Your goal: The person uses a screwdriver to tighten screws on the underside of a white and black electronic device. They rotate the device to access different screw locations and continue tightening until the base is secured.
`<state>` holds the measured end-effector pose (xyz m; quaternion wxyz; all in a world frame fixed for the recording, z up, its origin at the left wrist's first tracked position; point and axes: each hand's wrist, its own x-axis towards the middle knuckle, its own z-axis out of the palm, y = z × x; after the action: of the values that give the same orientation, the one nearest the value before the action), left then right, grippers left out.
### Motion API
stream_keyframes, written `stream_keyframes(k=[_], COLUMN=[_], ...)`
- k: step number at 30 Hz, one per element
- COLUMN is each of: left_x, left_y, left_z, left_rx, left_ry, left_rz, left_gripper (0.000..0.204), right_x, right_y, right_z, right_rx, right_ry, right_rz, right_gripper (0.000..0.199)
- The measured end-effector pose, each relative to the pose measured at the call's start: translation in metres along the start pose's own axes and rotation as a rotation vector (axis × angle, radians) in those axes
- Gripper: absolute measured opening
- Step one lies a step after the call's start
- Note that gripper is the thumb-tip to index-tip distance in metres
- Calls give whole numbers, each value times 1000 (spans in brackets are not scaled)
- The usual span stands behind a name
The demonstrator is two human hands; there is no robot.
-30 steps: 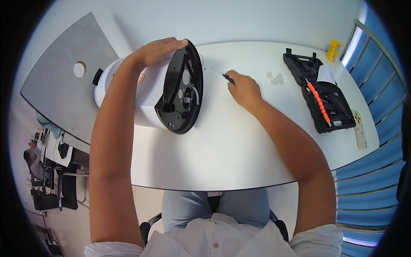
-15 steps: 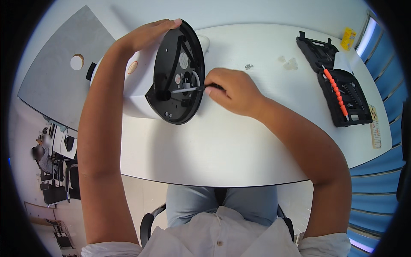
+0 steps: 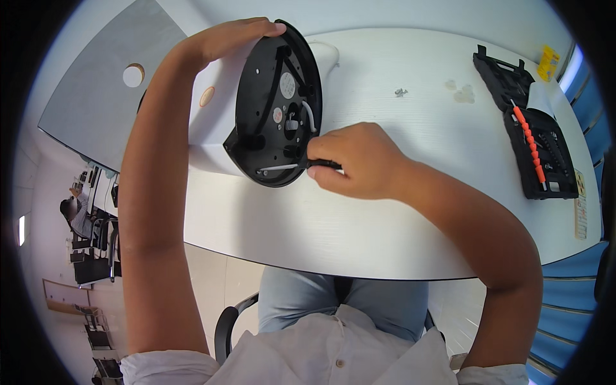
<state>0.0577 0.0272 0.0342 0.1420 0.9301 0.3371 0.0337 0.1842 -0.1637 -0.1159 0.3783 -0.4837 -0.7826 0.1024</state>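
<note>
A white appliance (image 3: 215,158) lies on its side, its black base plate (image 3: 266,96) turned to the right. My left hand (image 3: 237,37) is closed over the plate's upper edge, with the thumb or a fingertip resting on the rim. In my right hand (image 3: 359,160) is a screwdriver (image 3: 282,167) with a black handle and a thin silver shaft. Its shaft crosses the lower part of the base plate, the tip at or close to a hole near the bottom rim. Whether the tip sits in a screw cannot be made out.
Several small screws (image 3: 400,92) lie on the white table (image 3: 385,237), with translucent pieces (image 3: 463,95) beyond. An open black tool case (image 3: 561,186) with an orange flexible shaft (image 3: 528,138) stands at right, near a yellow container (image 3: 548,63). A grey tabletop (image 3: 90,96) adjoins at left.
My right hand and the screwdriver have moved down along the base plate, from its middle to its lower rim. My left hand keeps its hold on the upper edge.
</note>
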Motion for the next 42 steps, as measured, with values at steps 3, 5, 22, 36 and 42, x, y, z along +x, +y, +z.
stream_keyframes(k=[3, 5, 22, 36, 42], left_x=[5, 10, 15, 12, 5], left_y=[-11, -18, -30, -31, -13], left_z=[4, 7, 11, 8, 5], left_rx=[-79, -132, -177, -204, -207], left_ry=[6, 17, 67, 41, 4], left_rz=[33, 76, 87, 18, 19], left_gripper=[71, 69, 66, 68, 59], right_x=[-2, -3, -4, -14, -8], right_y=[-8, -4, 6, -55, -59], right_z=[8, 11, 18, 7, -6], right_rx=[-30, -46, -118, -375, -210], right_ry=[55, 107, 163, 94, -149], right_rz=[-25, -61, -100, 54, 286], right_gripper=[12, 11, 12, 11, 13])
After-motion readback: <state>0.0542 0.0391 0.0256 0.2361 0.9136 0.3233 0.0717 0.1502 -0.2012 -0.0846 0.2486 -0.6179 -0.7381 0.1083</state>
